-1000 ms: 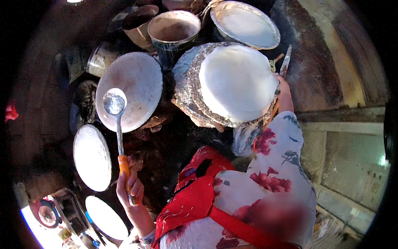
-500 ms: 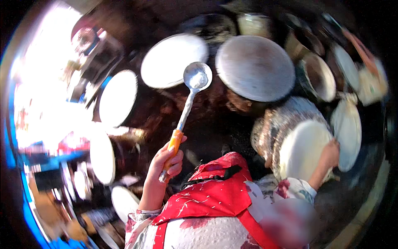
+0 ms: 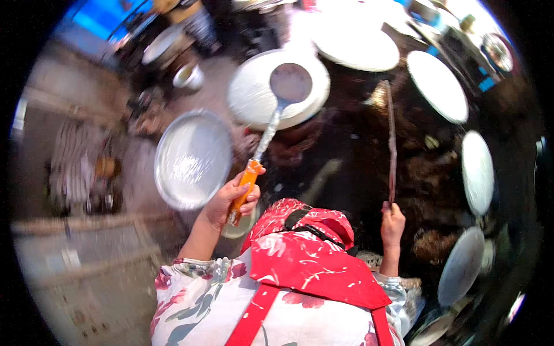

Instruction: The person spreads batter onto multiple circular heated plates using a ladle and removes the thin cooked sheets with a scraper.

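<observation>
My left hand (image 3: 228, 202) is closed around the orange handle of a metal ladle (image 3: 266, 138), its shaft smeared with white. The greyish bowl of the ladle appears over a large round white-topped surface (image 3: 245, 95); I cannot tell whether it touches. Left of the ladle is a round metal basin (image 3: 187, 206) holding smooth white liquid (image 3: 193, 164). On the right, my right hand (image 3: 393, 228) grips the lower end of a long thin stick (image 3: 393, 147), which points away from me. Behind my left hand, a pale round container (image 3: 239, 226) is partly hidden.
More round white-topped surfaces (image 3: 358, 49) (image 3: 437, 86) (image 3: 478, 173) curve around the far and right sides. A grey disc (image 3: 461, 266) is at lower right. A small white pot (image 3: 188, 76) sits beyond the basin. A low ledge (image 3: 92, 222) runs along the left.
My view has swung left, bringing the basin into sight. My right hand has left the pale disc and now holds the stick. The white lump in the ladle no longer shows.
</observation>
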The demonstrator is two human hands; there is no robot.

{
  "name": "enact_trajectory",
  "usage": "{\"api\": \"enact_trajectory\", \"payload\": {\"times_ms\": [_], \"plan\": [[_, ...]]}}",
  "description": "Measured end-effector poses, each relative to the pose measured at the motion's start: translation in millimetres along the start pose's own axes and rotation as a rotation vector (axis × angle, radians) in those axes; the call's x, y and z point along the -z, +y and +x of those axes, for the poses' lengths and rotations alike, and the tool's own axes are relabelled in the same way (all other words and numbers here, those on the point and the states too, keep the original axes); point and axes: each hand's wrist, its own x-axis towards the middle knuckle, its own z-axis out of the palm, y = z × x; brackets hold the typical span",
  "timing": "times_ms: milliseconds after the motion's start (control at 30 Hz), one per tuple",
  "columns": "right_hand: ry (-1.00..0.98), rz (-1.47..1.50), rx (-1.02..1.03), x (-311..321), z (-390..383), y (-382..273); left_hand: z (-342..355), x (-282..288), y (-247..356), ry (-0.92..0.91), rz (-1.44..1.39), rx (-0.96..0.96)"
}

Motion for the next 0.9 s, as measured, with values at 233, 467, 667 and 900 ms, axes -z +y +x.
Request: {"api": "enact_trajectory", "payload": {"times_ms": [233,467,667,900], "plan": [[-0.320,-0.155,0.113,-77,14,-2,-34,145,-36,0.780,0.335,0.087],[-0.234,-0.329,0.119,-68,-9,-55,40,331,-28,0.881,1.500,0.207],[-0.260,-0.294,0.082,-80,-17,-39,1,293,-63,0.756,0.507,0.411],[-0.386,0.021,-0.010,-123,12,-37,-17,193,-103,0.017,-1.272,-0.100]]}}
